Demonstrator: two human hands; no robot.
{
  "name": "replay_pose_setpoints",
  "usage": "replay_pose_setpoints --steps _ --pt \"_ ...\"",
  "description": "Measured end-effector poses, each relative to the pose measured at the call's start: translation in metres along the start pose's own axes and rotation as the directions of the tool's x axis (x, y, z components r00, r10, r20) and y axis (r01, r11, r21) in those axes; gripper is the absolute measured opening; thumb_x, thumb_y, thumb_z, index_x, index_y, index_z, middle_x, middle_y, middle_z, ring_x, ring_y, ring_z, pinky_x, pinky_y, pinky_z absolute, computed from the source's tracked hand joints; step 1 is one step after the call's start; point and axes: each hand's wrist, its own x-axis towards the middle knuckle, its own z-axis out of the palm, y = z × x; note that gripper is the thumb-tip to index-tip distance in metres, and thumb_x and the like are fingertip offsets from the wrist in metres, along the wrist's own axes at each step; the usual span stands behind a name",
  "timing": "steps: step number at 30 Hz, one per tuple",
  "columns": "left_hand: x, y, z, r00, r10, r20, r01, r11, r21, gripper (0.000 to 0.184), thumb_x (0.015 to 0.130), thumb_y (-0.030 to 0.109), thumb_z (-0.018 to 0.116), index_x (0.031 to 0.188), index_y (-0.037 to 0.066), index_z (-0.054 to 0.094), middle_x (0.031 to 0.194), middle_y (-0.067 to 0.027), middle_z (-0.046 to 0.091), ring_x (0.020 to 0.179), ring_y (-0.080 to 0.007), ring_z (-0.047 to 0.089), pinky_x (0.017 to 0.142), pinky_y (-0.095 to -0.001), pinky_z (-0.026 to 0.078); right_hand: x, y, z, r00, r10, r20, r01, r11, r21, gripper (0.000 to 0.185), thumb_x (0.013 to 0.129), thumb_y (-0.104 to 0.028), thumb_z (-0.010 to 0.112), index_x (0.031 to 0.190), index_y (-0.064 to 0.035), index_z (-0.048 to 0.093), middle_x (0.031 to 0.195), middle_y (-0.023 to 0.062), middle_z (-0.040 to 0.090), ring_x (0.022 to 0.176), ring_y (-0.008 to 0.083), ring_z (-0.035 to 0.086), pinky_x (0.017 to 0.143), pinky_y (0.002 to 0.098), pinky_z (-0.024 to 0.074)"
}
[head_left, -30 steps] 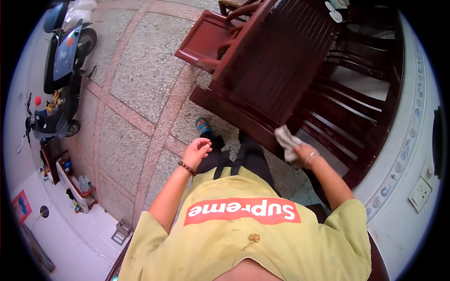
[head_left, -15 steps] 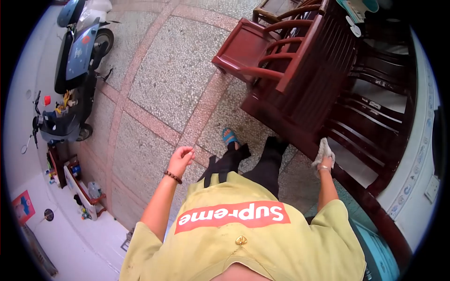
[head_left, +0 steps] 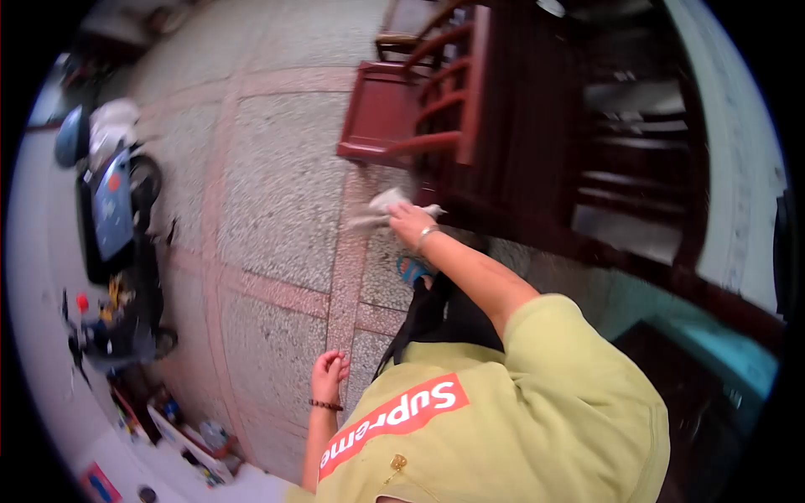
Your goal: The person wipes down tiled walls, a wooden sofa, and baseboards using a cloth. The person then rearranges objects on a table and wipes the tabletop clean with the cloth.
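Note:
A pale cloth (head_left: 389, 201) is gripped in my right hand (head_left: 412, 225), which wears a silver bracelet and is stretched forward. The cloth hangs on both sides of the fingers, near the front corner of the dark red wooden bench (head_left: 520, 180), and is slightly blurred. Whether it touches the bench cannot be made out. My left hand (head_left: 329, 372), with a brown bead bracelet at the wrist, is low beside my body with its fingers curled in. Nothing shows in it.
A red wooden stool or side table (head_left: 381, 113) stands beyond the bench's armrest. A scooter (head_left: 117, 218) is parked at the far left, with a low shelf (head_left: 189, 440) below it. At the right is a teal box (head_left: 721, 348). My blue sandal (head_left: 411, 270) is on the stone floor.
My right hand has swung with the cloth from the bench's near edge at the right to its front corner, across my body. My left hand is lower, and the view has turned.

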Motion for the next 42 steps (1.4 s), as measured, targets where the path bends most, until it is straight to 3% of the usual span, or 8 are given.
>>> replay_pose_setpoints --steps 8,12,15,18,21,25,31,42 --pt "0.016 0.013 0.030 0.996 -0.003 0.085 -0.001 0.999 0.050 0.016 0.078 0.011 0.046 0.093 0.006 0.045 0.090 -0.0039 0.052 0.075 -0.0125 0.053 0.056 -0.0200 0.043 -0.165 0.077 -0.048 0.845 0.528 0.086 -0.531 0.847 0.014 0.018 0.070 -0.012 0.041 0.086 -0.0082 0.051 0.103 0.0077 0.047 0.091 0.0268 0.047 0.072 0.0344 0.0428" --pt "0.031 0.047 0.068 0.988 0.044 0.150 -0.068 0.985 0.160 0.016 0.078 0.010 0.047 0.093 0.007 0.046 0.090 -0.0031 0.053 0.075 -0.0122 0.053 0.057 -0.0205 0.043 -0.294 0.143 -0.084 0.082 0.987 0.140 -0.930 0.025 0.368 0.033 0.074 -0.033 0.036 0.085 -0.0066 0.053 0.089 0.0153 0.053 0.084 0.0335 0.049 0.071 0.0395 0.0385" --pt "0.032 0.075 0.105 0.975 0.084 0.205 -0.131 0.965 0.229 0.017 0.077 0.010 0.047 0.093 0.007 0.046 0.089 -0.0027 0.053 0.075 -0.0119 0.053 0.057 -0.0201 0.043 -0.423 0.215 -0.047 -0.042 0.985 0.167 -0.981 -0.072 0.178 0.036 0.074 -0.031 0.038 0.093 -0.0048 0.053 0.095 0.0136 0.054 0.085 0.0273 0.051 0.073 0.0363 0.0383" --pt "0.030 0.091 0.138 0.960 0.101 0.260 -0.173 0.947 0.270 0.019 0.077 0.011 0.049 0.095 0.006 0.046 0.089 -0.0033 0.053 0.076 -0.0110 0.053 0.057 -0.0198 0.042 -0.477 0.222 -0.060 -0.093 0.977 0.194 -0.293 -0.213 0.932 0.024 0.067 -0.018 0.047 0.082 -0.0030 0.059 0.073 0.0055 0.058 0.064 0.0190 0.055 0.056 0.0300 0.0443" --pt "0.021 0.097 0.167 0.946 0.120 0.300 -0.211 0.933 0.291 0.020 0.076 0.012 0.049 0.095 0.005 0.046 0.090 -0.0035 0.052 0.077 -0.0111 0.053 0.059 -0.0195 0.042 -0.494 0.234 -0.075 -0.366 0.871 0.326 -0.169 -0.407 0.898 0.014 0.052 -0.001 0.052 0.065 -0.0023 0.056 0.053 0.0042 0.050 0.036 0.0136 0.041 0.031 0.0247 0.0315" --pt "0.021 0.095 0.186 0.913 0.106 0.393 -0.243 0.917 0.317 0.022 0.077 0.012 0.049 0.097 0.004 0.045 0.091 -0.0035 0.051 0.079 -0.0116 0.052 0.061 -0.0196 0.042 -0.468 0.251 -0.053 -0.148 0.851 0.504 0.026 -0.506 0.862 0.008 0.062 -0.008 0.051 0.064 -0.0025 0.056 0.057 0.0047 0.052 0.043 0.0149 0.047 0.038 0.0286 0.0391" --pt "0.023 0.106 0.167 0.899 0.161 0.407 -0.279 0.927 0.250 0.021 0.077 0.011 0.047 0.097 0.004 0.045 0.091 -0.0029 0.052 0.080 -0.0107 0.052 0.061 -0.0201 0.042 -0.369 0.211 -0.038 0.065 0.987 0.148 -0.990 0.045 0.136 0.026 0.069 -0.016 0.048 0.089 -0.0006 0.053 0.088 0.0182 0.055 0.082 0.0282 0.053 0.071 0.0347 0.0417" --pt "0.095 0.132 0.013 0.928 0.252 0.273 -0.283 0.956 0.079 0.022 0.077 0.014 0.047 0.097 0.004 0.044 0.090 -0.0048 0.052 0.075 -0.0104 0.053 0.058 -0.0198 0.043 -0.065 0.145 -0.180 0.511 0.854 -0.100 -0.588 0.432 0.683 0.033 0.072 -0.014 0.041 0.104 -0.0061 0.044 0.094 0.0172 0.051 0.088 0.0284 0.049 0.075 0.0334 0.0376"
